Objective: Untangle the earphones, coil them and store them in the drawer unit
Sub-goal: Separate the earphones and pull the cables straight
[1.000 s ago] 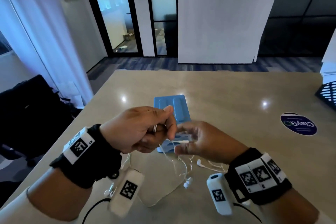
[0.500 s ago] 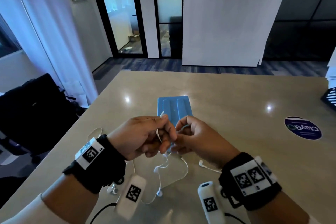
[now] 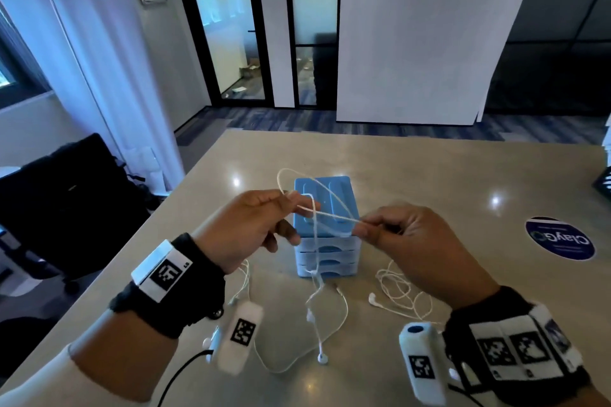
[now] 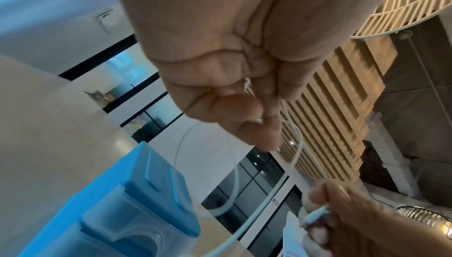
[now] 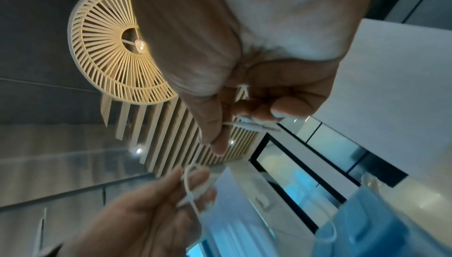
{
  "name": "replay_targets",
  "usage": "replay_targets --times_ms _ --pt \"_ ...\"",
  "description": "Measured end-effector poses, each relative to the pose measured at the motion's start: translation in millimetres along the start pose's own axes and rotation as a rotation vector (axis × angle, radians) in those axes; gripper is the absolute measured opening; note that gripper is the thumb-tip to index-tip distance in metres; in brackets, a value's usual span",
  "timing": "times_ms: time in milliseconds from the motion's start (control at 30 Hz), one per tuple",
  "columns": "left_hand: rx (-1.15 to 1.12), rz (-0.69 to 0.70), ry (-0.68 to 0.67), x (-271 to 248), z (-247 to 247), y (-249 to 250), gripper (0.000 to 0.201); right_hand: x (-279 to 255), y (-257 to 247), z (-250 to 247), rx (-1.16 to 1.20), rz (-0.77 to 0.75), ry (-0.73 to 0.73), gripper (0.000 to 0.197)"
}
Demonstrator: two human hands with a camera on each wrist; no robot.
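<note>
Both hands pinch the earphones (image 3: 330, 213); only the head view shows cord on the table (image 3: 429, 182).

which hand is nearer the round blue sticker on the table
Right. The right hand pinches the earphone cable just left of the sticker; the left hand holds the cable beyond the drawer unit.

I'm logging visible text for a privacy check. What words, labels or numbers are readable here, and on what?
"ClayGO", seen upside down: round dark blue sticker on the table.
"L8" or similar, too small to be sure: left wristband tag.
Square code patterns on wristbands and wrist cameras: no readable text.
</note>
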State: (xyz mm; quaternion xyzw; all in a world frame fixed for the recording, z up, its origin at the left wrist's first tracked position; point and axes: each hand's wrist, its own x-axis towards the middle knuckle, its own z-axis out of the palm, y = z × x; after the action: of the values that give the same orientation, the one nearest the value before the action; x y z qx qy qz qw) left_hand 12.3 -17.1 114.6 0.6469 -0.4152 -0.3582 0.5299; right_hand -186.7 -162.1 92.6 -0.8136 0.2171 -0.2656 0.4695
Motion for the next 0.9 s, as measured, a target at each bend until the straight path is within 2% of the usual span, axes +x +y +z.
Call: replay_targets --times_ms 133,267,367,467,533,567,600,667,767,900 --pt "-0.100 -0.012 -0.049 -1 9 -4 0.036 -2 -1 -23 -0.074 -0.031 0.044 0.011" --pt "-0.258 -0.008 -0.107 1 25 2 0.035 0 8 -14 0.032 -0.001 0.014 0.017" --pt "-0.211 0.018 -0.161 3 44 2 0.029 2 10 0 0.156 -0.015 -0.026 0.016" --pt "-0.227 0.048 -0.095 6 55 4 0.014 1 12 12 0.215 -0.045 0.017 0.014" --pt "-0.298 0.049 -0.041 9 53 10 0.012 -1 15 19 0.340 0.010 0.019 0.004" --pt "-0.344 0.055 -0.029 11 51 15 0.011 -4 17 22 0.420 0.064 -0.011 0.005" --pt "-0.400 0.068 -0.028 13 49 20 0.009 -6 21 26 0.470 0.111 -0.054 0.014" --pt "-0.505 0.097 -0.032 17 44 32 0.009 -10 29 31 0.461 0.144 -0.156 0.024" --pt "-0.567 0.129 -0.035 22 38 48 0.011 -15 33 36 0.451 0.128 -0.232 0.022" --pt "-0.581 0.169 -0.045 28 29 61 0.015 -15 31 33 0.531 0.101 -0.250 0.022"
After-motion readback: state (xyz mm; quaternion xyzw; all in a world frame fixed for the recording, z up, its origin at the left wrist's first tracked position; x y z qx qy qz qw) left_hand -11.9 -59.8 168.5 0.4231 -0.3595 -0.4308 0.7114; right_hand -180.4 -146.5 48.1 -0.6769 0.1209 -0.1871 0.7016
